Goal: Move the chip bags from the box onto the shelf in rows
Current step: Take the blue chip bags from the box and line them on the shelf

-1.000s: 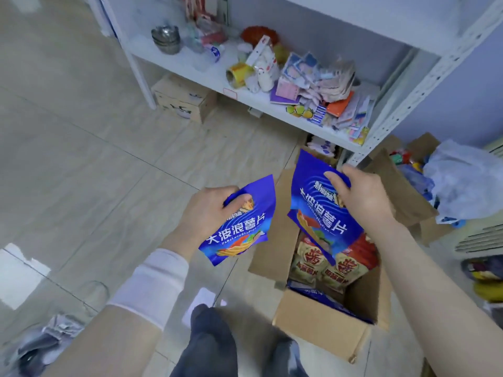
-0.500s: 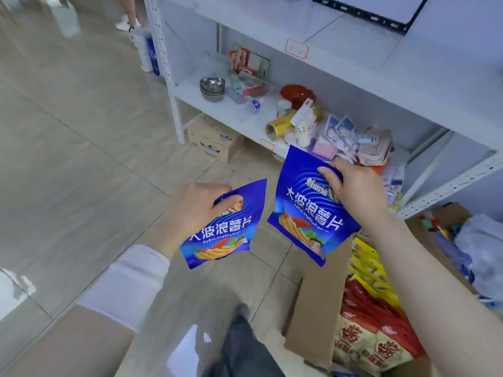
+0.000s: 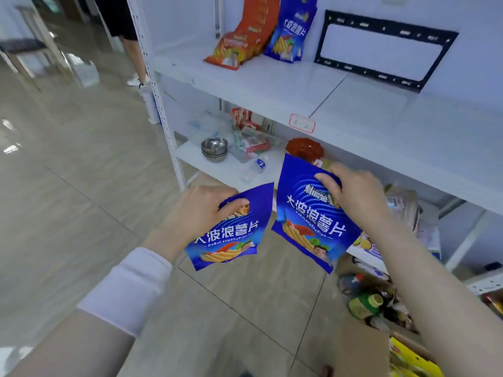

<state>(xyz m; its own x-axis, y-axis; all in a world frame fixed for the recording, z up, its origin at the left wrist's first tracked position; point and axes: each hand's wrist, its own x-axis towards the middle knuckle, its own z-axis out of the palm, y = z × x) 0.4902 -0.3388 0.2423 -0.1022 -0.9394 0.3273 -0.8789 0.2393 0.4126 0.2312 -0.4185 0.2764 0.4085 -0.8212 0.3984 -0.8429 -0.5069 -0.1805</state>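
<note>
Blue bags in hand: the left hand [image 3: 201, 210] is gripping one blue chip bag [image 3: 231, 229] by its top, and the right hand [image 3: 353, 197] is pinching a second blue bag [image 3: 307, 213]. Both are hanging in the air, low in front of the shelf [image 3: 272, 85].
Shelf so far: an orange row [image 3: 239, 42] and a blue row [image 3: 291, 31] are standing at the back, with most of the board lying bare.
Box: the cardboard box [image 3: 362, 346] is showing at the lower right, with yellow packets [image 3: 408, 360] sitting inside.
Progress: it is looking early, with these two waiting for a place on the shelf and more waiting in the box.

Bright even light, floor [image 3: 68, 148] glare, blurred warped edges
</note>
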